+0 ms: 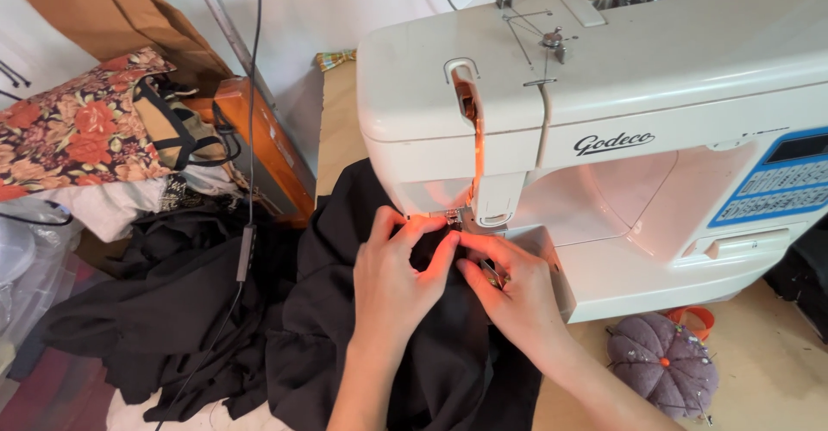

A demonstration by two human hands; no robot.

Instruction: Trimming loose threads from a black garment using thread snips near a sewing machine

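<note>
At the frame's centre, the left hand (398,277) and right hand (515,297) pinch black cloth (345,345) under the sewing machine (604,129). A purple pincushion (662,364) sits at lower right.

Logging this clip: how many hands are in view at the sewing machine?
2. The left hand and the right hand both rest on the black fabric under the needle area, fingertips meeting. No other hands show.
</note>
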